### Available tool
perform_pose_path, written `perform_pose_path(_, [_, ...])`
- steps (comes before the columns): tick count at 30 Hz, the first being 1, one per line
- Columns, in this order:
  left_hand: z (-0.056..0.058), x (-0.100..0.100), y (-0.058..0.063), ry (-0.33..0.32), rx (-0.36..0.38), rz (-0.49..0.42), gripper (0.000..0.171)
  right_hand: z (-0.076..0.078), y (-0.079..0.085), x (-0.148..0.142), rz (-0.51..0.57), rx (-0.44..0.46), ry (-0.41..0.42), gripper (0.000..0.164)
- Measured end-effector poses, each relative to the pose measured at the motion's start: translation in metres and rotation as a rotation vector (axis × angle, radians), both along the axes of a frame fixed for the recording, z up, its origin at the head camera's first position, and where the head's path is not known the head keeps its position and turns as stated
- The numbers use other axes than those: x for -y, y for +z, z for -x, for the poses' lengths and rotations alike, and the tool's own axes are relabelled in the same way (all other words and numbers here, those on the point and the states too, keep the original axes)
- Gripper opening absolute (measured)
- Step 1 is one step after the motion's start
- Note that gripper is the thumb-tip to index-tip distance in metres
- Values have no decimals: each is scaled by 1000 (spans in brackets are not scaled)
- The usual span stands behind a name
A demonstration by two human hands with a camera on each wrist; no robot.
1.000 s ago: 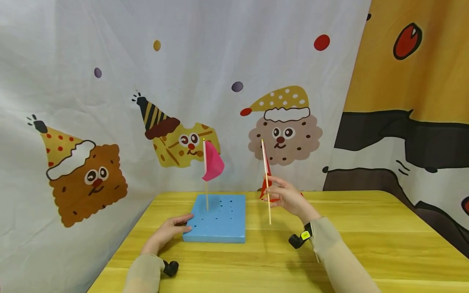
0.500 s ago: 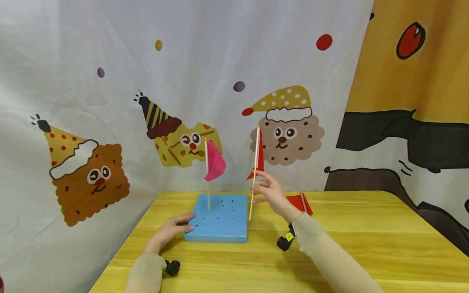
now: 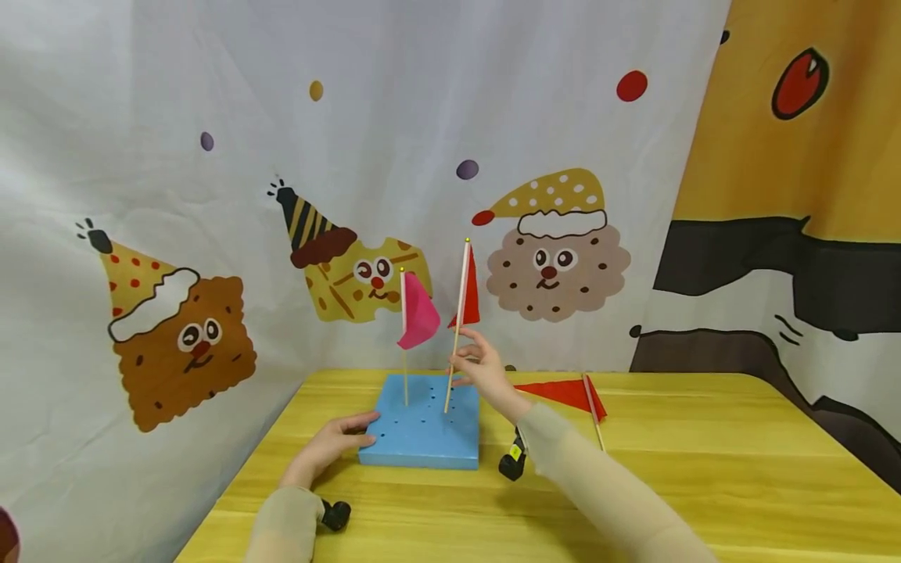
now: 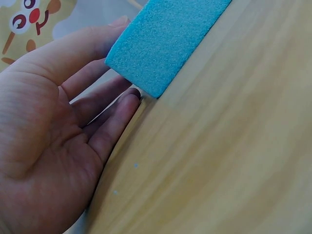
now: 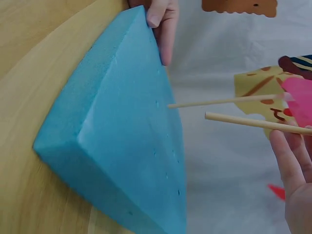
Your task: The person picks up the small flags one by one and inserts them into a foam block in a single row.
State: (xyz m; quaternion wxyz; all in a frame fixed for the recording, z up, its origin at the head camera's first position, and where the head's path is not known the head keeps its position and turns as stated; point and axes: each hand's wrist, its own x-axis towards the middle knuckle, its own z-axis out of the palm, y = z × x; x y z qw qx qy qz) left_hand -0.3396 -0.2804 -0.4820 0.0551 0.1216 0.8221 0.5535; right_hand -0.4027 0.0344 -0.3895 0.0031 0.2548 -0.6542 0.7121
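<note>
A blue foam board (image 3: 422, 444) dotted with small holes lies on the table. My left hand (image 3: 325, 450) rests at its left side, thumb and fingers touching the edge, fingers fairly straight. From the board's left part a pink flag (image 3: 420, 314) stands upright on its thin wooden stick. My right hand (image 3: 487, 375) pinches the stick of a red flag (image 3: 471, 291) and holds it nearly upright over the right part of the board. In the right wrist view, the lower end of that wooden stick (image 5: 229, 118) hangs apart from the holed face.
A second red flag (image 3: 563, 392) lies on the wooden table (image 3: 704, 469) to the right, partly behind the right forearm. Behind the table hangs a white cloth (image 3: 394, 117) printed with cartoon biscuits and cheese.
My right hand has carried the red flag leftward from beside the board to above it. The second red flag has come into fuller view. My left hand stays at the board.
</note>
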Motion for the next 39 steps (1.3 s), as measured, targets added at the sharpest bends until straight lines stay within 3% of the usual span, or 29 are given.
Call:
perform_pose_path(19, [1, 3, -1, 2, -4, -4, 56, 17, -7, 44, -114, -80, -86, 47])
perform_pose_path(26, [-1, 1, -1, -15, -3, -4, 56, 2, 0, 45, -94, -121, -53, 47])
perform_pose_path(33, [0, -1, -3, -11, 5, -5, 55, 25, -24, 49, -146, -102, -122, 48])
perform_pose_path(39, [0, 0, -1, 2, 13, -15, 55, 33, -27, 54, -169, -106, -136, 48])
